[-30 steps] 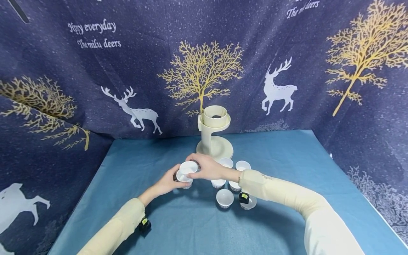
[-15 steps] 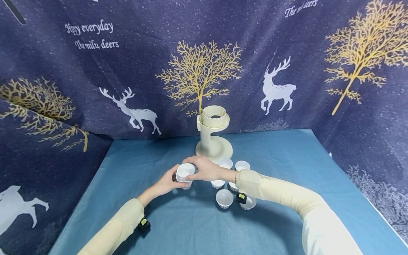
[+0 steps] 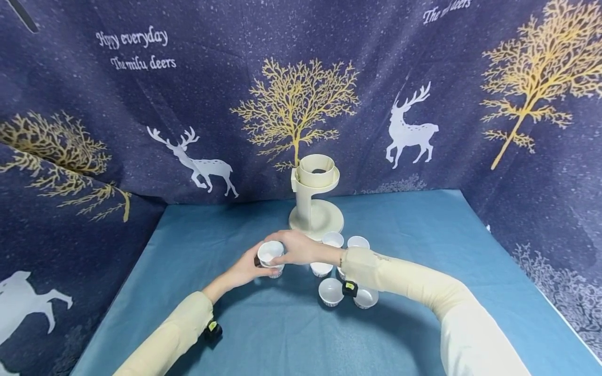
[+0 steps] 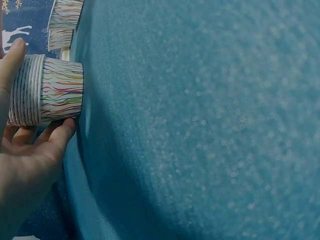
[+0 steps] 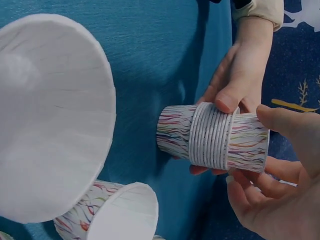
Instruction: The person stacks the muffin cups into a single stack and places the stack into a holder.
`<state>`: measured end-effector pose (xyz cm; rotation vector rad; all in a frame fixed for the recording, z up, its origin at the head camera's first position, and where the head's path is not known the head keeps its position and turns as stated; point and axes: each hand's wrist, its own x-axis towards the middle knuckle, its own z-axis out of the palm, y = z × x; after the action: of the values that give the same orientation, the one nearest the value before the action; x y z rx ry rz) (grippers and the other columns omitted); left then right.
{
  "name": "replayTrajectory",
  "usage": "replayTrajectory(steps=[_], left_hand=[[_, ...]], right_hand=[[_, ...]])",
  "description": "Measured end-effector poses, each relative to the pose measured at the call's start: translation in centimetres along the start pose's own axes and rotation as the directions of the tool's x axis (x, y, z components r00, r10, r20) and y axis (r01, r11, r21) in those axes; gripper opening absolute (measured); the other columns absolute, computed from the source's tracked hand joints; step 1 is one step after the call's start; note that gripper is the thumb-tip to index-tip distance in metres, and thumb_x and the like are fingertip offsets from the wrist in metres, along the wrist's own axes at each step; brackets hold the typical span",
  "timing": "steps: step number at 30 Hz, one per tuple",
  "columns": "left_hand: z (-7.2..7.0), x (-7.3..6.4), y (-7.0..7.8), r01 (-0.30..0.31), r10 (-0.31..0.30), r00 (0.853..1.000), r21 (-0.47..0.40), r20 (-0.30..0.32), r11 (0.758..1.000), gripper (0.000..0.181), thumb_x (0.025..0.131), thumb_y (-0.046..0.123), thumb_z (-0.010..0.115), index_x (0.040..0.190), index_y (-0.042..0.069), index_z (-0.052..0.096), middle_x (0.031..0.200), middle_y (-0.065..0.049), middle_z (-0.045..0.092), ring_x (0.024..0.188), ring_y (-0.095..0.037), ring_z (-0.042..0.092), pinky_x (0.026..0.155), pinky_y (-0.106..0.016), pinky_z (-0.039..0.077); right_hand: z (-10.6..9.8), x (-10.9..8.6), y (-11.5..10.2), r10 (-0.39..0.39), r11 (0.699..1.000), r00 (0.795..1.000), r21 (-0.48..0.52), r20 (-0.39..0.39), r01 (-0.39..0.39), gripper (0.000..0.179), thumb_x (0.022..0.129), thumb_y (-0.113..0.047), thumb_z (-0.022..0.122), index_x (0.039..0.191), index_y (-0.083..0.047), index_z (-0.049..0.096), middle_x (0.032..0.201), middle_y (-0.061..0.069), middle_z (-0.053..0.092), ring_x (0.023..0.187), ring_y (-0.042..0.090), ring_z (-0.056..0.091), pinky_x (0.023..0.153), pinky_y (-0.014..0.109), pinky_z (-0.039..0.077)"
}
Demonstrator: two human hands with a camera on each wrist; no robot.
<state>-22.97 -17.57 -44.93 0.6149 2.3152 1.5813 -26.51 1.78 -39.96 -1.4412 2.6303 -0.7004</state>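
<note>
My left hand (image 3: 241, 270) grips a stack of nested paper baking cups (image 4: 60, 92), its thumb on one side and fingers on the other. The cups are white with wavy coloured lines, and their rims lie packed close together. From the right, my right hand (image 3: 297, 247) pinches a single paper baking cup (image 5: 248, 142) near its rim. That cup sits partly inside the mouth of the stack in the right wrist view, its patterned wall still showing. In the head view the fingers hide much of the stack.
Several loose paper baking cups (image 3: 331, 292) stand mouth up on the blue cloth right of the hands, some partly under the right forearm. Behind them stands a cream stand (image 3: 304, 209) holding a wide ring (image 3: 317, 180). A dark patterned curtain (image 3: 202, 94) hangs at the back.
My right hand has moved left and slightly down with its cup, bringing it into the stack's mouth. The left hand has kept its grip on the stack, nearly still.
</note>
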Motion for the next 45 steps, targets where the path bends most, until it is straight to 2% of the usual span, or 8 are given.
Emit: replayTrajectory(steps=[6, 13, 18, 23, 30, 39, 42, 45], left_hand=[[0.0, 0.0, -0.1, 0.006, -0.006, 1.0, 0.03, 0.001, 1.0, 0.068, 0.079, 0.011, 0.071, 0.136, 0.006, 0.034, 0.123, -0.017, 0.052, 0.098, -0.01, 0.056, 0.078, -0.022, 0.049], [-0.1, 0.0, -0.2, 0.008, -0.008, 1.0, 0.027, 0.004, 1.0, 0.065, 0.079, 0.016, 0.072, 0.133, 0.006, 0.037, 0.119, -0.019, 0.052, 0.102, -0.022, 0.056, 0.078, -0.024, 0.049], [-0.3, 0.5, -1.4, 0.004, -0.004, 1.0, 0.035, 0.001, 0.999, 0.059, 0.078, 0.019, 0.073, 0.128, 0.008, 0.041, 0.116, -0.017, 0.053, 0.101, -0.023, 0.056, 0.077, -0.025, 0.049], [-0.4, 0.9, -2.7, 0.024, -0.023, 1.0, 0.065, -0.013, 0.998, 0.057, 0.076, 0.026, 0.074, 0.123, 0.014, 0.044, 0.113, -0.011, 0.054, 0.095, -0.018, 0.057, 0.074, -0.026, 0.05], [-0.2, 0.8, -2.4, 0.064, -0.064, 0.998, 0.066, -0.008, 0.996, 0.058, 0.075, 0.028, 0.076, 0.121, 0.015, 0.045, 0.112, -0.01, 0.055, 0.094, -0.019, 0.057, 0.074, -0.028, 0.05], [-0.2, 0.9, -2.6, 0.039, -0.039, 0.999, 0.089, 0.004, 0.995, 0.057, 0.078, 0.029, 0.073, 0.124, 0.013, 0.042, 0.114, -0.012, 0.053, 0.093, -0.017, 0.056, 0.073, -0.027, 0.05], [-0.1, 0.8, -2.7, 0.031, -0.032, 0.999, 0.087, 0.007, 0.996, 0.057, 0.078, 0.028, 0.072, 0.125, 0.012, 0.042, 0.115, -0.013, 0.053, 0.093, -0.016, 0.056, 0.072, -0.027, 0.05], [-0.1, 0.8, -2.7, 0.031, -0.031, 0.999, 0.072, 0.008, 0.997, 0.058, 0.079, 0.027, 0.072, 0.126, 0.012, 0.042, 0.117, -0.013, 0.052, 0.095, -0.017, 0.057, 0.071, -0.028, 0.051]], right_hand=[[0.4, 0.4, 0.0, 0.043, 0.999, 0.997, 0.002, 0.059, -0.043, 0.047, 0.078, -0.028, 0.072, 0.12, -0.012, 0.058, 0.115, 0.002, 0.062, 0.102, 0.014, 0.056, 0.083, 0.025, 0.044], [0.6, 0.5, 0.0, 0.071, 0.997, 0.993, -0.024, 0.094, -0.069, 0.051, 0.076, -0.027, 0.074, 0.122, -0.014, 0.057, 0.116, 0.001, 0.062, 0.105, 0.017, 0.053, 0.085, 0.027, 0.045], [0.3, 0.3, 0.0, 0.089, 0.996, 0.987, -0.04, 0.136, -0.084, 0.055, 0.078, -0.029, 0.072, 0.128, -0.014, 0.054, 0.121, 0.001, 0.06, 0.108, 0.017, 0.051, 0.089, 0.028, 0.044], [0.0, 0.1, -0.1, 0.061, 0.998, 0.986, -0.042, 0.152, -0.055, 0.055, 0.08, -0.029, 0.071, 0.128, -0.012, 0.053, 0.122, 0.003, 0.059, 0.109, 0.018, 0.052, 0.088, 0.028, 0.045], [0.3, 0.3, 0.3, 0.05, 0.998, 0.985, -0.046, 0.164, -0.044, 0.05, 0.08, -0.03, 0.071, 0.124, -0.013, 0.056, 0.115, 0.001, 0.063, 0.1, 0.016, 0.056, 0.08, 0.023, 0.044], [0.2, 0.0, 0.6, 0.045, 0.999, 0.979, -0.035, 0.201, -0.038, 0.055, 0.082, -0.032, 0.068, 0.13, -0.013, 0.05, 0.118, 0.001, 0.062, 0.097, 0.014, 0.059, 0.077, 0.02, 0.044], [0.0, -0.2, 0.6, 0.034, 0.999, 0.98, -0.023, 0.198, -0.03, 0.051, 0.084, -0.029, 0.067, 0.129, -0.011, 0.051, 0.11, 0.002, 0.065, 0.093, 0.018, 0.061, 0.074, 0.021, 0.044], [-0.4, -0.4, 0.6, 0.045, 0.999, 0.983, -0.027, 0.178, -0.041, 0.045, 0.086, -0.027, 0.063, 0.127, -0.009, 0.053, 0.11, 0.003, 0.065, 0.095, 0.019, 0.061, 0.077, 0.023, 0.046]])
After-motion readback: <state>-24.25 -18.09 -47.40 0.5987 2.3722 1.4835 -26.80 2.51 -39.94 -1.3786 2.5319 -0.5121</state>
